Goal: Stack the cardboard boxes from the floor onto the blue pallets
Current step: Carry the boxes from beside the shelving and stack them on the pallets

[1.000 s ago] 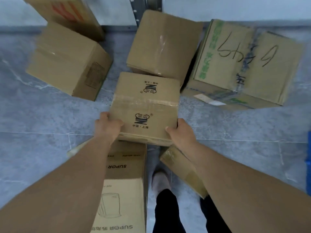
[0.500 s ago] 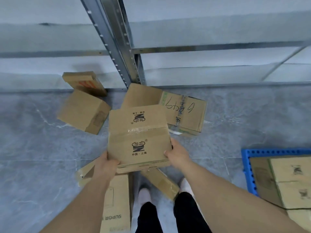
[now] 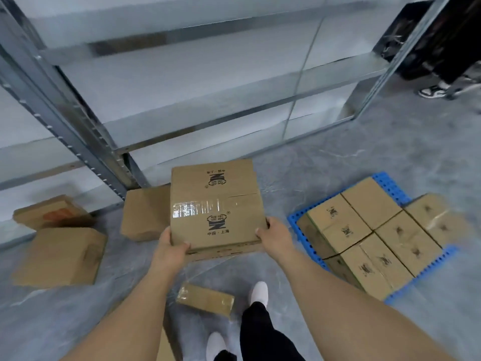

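Holding one taped box [image 3: 216, 207] off the floor, level, in front of the chest: left hand [image 3: 170, 246] gripping the near left corner, right hand [image 3: 273, 237] gripping the near right corner, thumbs curling onto the top face. Lying to the right of the held box: one blue pallet [image 3: 294, 220], nearer the right hand, its long axis running away to the right. Carrying about five boxes [image 3: 369, 225] in a single packed layer, blurred at the far edge, so count uncertain. Judging a swing to the right as the coming move. Resting on the floor left of the held box: three loose boxes [image 3: 59, 256]. Lying below it, near the shoes: one flat box [image 3: 205, 299], plus a carton edge partly hidden behind the left forearm.
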A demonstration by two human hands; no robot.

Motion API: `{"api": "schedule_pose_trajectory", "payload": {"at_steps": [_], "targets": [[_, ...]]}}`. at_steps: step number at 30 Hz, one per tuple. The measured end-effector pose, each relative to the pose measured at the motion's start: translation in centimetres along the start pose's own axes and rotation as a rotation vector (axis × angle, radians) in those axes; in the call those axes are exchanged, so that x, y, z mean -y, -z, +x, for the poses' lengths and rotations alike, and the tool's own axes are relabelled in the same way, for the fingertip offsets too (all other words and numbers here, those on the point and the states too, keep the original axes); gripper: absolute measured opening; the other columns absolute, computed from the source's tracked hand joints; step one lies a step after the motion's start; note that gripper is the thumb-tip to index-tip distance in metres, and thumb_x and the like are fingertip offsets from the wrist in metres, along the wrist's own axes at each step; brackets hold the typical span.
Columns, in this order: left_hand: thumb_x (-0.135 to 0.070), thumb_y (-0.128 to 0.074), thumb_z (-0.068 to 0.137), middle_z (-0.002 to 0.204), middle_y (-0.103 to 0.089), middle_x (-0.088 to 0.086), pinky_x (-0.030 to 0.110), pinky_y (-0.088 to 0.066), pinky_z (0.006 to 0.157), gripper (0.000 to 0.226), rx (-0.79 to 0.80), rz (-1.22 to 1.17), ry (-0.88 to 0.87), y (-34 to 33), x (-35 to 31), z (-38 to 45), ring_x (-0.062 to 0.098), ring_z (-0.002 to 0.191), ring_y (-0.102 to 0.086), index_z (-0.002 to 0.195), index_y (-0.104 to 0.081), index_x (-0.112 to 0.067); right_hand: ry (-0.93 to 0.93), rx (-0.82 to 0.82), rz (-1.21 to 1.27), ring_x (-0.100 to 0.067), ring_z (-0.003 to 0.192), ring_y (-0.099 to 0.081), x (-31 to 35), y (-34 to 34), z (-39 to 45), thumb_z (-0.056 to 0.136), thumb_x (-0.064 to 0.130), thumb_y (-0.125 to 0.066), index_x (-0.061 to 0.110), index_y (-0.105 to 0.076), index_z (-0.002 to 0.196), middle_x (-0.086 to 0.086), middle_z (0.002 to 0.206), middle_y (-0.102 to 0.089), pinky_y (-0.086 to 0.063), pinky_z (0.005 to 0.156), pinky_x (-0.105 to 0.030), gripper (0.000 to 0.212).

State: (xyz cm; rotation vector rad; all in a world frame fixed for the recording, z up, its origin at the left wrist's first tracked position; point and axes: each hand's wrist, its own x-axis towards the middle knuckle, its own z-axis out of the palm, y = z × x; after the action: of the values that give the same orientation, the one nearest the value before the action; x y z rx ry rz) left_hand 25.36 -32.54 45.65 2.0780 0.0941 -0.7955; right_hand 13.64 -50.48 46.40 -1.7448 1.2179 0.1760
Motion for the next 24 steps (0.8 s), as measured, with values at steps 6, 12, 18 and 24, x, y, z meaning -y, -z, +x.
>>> {"api": "schedule_pose_trajectory", "payload": {"at_steps": [6, 12, 18, 24], "targets": [[-0.015, -0.057, 0.09, 0.134, -0.053, 0.009, 0.04, -0.034, 0.107, 0.048, 0.197, 0.134, -0.134, -7.0, -5.1, -4.1, 0.03, 0.122, -0.048, 0.136, -0.044, -0.014, -0.049, -0.212, 0.161, -0.013, 0.065, -0.047, -5.0, 9.3, -3.6, 0.09, 0.012, -0.046, 0.015, -0.053, 0.101, -0.001, 0.083, -0.055, -0.033, 0.05, -0.025, 0.014], [-0.014, -0.054, 0.092, 0.129, -0.055, 0.01, 0.036, -0.038, 0.099, 0.041, 0.319, 0.238, -0.251, -16.2, -9.4, -9.1, 0.028, 0.116, -0.051, 0.132, -0.046, -0.011, -0.08, -0.352, 0.304, -0.014, 0.068, -0.05, -11.4, 18.1, -6.1, 0.091, 0.011, -0.046, 0.022, -0.049, 0.099, 0.004, 0.077, -0.054, -0.043, 0.064, -0.031, 0.014], [-0.014, -0.053, 0.093, 0.133, -0.053, 0.007, 0.035, -0.039, 0.095, 0.046, 0.433, 0.332, -0.337, -26.6, -12.0, -14.2, 0.026, 0.119, -0.049, 0.137, -0.041, -0.013, -0.138, -0.456, 0.406, -0.011, 0.071, -0.052, -19.1, 26.9, -7.6, 0.091, 0.012, -0.046, 0.016, -0.053, 0.116, 0.006, 0.082, -0.056, -0.043, 0.059, -0.027, 0.026], [-0.013, -0.052, 0.092, 0.131, -0.053, 0.008, 0.035, -0.038, 0.095, 0.043, 0.47, 0.384, -0.383, -34.6, -14.9, -16.9, 0.025, 0.116, -0.049, 0.134, -0.043, -0.012, -0.149, -0.506, 0.437, -0.01, 0.068, -0.051, -23.8, 33.5, -6.8, 0.093, 0.012, -0.045, 0.013, -0.053, 0.118, 0.003, 0.085, -0.055, -0.038, 0.051, -0.023, 0.027]]}}
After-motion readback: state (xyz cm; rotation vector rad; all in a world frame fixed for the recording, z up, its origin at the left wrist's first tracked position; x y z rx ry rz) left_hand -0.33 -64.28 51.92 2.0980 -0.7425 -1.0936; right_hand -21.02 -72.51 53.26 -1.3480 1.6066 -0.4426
